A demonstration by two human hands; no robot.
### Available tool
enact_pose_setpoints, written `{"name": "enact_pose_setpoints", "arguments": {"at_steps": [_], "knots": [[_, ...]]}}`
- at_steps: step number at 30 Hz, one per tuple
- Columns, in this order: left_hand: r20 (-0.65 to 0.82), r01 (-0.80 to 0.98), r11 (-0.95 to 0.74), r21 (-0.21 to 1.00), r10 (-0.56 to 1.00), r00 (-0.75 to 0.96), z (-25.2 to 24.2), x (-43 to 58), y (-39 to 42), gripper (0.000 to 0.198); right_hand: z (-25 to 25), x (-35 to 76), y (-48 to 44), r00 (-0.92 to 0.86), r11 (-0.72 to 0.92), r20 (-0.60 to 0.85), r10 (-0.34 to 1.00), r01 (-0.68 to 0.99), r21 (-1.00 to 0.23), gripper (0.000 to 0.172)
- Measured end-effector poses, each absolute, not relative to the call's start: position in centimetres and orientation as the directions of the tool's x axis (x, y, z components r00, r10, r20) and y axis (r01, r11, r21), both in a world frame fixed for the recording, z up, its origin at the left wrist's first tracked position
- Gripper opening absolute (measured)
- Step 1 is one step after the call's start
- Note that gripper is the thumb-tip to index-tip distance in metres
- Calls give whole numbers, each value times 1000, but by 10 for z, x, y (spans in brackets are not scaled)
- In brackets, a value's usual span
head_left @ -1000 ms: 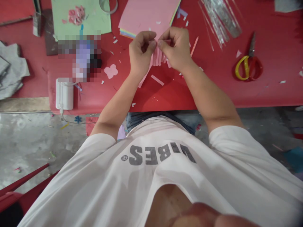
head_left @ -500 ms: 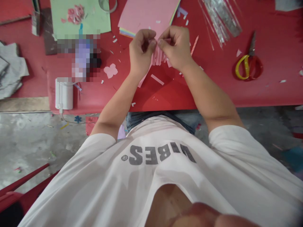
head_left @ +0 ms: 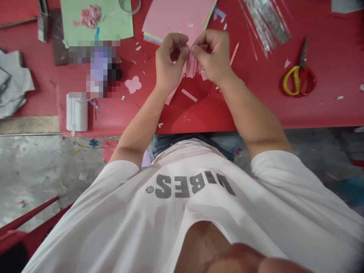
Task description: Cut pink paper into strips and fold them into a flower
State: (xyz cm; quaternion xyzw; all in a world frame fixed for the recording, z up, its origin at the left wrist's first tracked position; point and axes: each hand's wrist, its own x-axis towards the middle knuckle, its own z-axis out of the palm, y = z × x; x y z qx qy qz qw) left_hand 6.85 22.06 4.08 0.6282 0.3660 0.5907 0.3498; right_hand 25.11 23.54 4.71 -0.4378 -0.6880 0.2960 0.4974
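Pinching the pleated pink paper (head_left: 192, 66), your left hand (head_left: 170, 58) and right hand (head_left: 213, 57) curl almost shut, its folds running toward you.

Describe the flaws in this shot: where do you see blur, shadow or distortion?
Head view: a pixelated patch hides part of the red table; the scissors cast a soft shadow; wide-angle stretching bends the shirt lettering; a skin-toned shape blurs at the bottom edge.
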Motion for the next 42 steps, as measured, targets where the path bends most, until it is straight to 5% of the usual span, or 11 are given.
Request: {"name": "enact_pose_setpoints", "arguments": {"at_steps": [7, 23, 27, 31, 38, 42], "knots": [[525, -34, -524, 851, 848, 69, 25, 62, 238, 25, 59, 251, 232, -132, 348, 322, 938, 380, -857, 24], [573, -55, -573, 818, 820, -17, 18, 60, 246, 33, 65, 256, 230, -227, 332, 286, 931, 204, -921, 22], [488, 44, -487, 872, 872, -32, 22, 58, 245, 26, 64, 257, 235, -177, 256, 214, 961, 269, -928, 30], [435, -42, -434, 900, 900, 11, 25, 57, 244, 15, 55, 261, 245, -175, 270, 231, 957, 241, -932, 30], [294, -19, -296, 955, 952, -81, 38, 58, 236, 32, 51, 265, 253, -99, 160, 137, 986, 286, -945, 30], [194, -160, -191, 968, 981, 2, 38, 57, 233, 52, 62, 260, 246, -73, 60, 44, 996, 237, -970, 30]]}}
